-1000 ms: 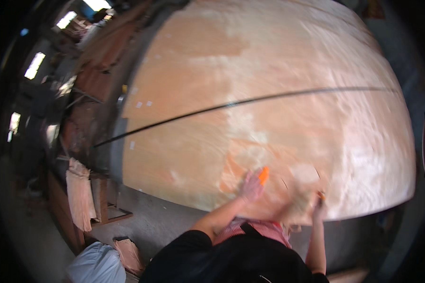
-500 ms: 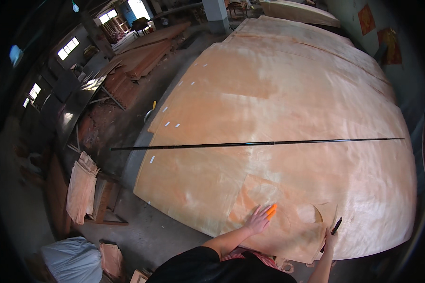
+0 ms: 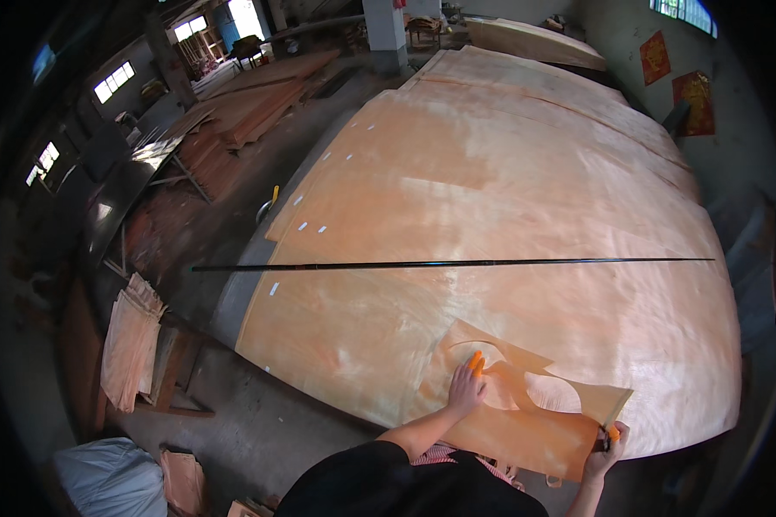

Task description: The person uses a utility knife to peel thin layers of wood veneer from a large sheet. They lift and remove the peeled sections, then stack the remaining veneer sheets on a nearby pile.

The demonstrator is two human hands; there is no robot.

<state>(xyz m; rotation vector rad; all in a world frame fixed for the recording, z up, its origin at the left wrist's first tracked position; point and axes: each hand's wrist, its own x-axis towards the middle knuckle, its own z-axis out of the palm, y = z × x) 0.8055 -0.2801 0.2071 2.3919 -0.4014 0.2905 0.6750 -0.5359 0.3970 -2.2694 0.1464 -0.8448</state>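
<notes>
A loose thin wood veneer sheet [image 3: 535,435] lies near me on the large pale stack of veneer sheets [image 3: 362,319]. Rounded cut-outs show in it, and its right end is raised and curled. My left hand [image 3: 466,392], with orange covers on some fingers, lies on this sheet beside a cut-out, fingers stretched out. At the sheet's right end my right hand [image 3: 608,455] is closed around a small dark tool [image 3: 603,442], probably a knife; its blade cannot be made out. An orange cover shows on that hand too.
A long thin black rod [image 3: 448,264] lies across the stack. Small white labels [image 3: 303,227] sit along its left edge. Left of it stand bundled veneer strips [image 3: 131,345] and a grey-blue covered bundle [image 3: 116,481]. Farther back are reddish board piles [image 3: 259,108] and a pillar [image 3: 385,34].
The loose sheet's right end has lifted and curled up. My left hand has shifted slightly left and up along it. The right hand has turned, and its tool now points less upward.
</notes>
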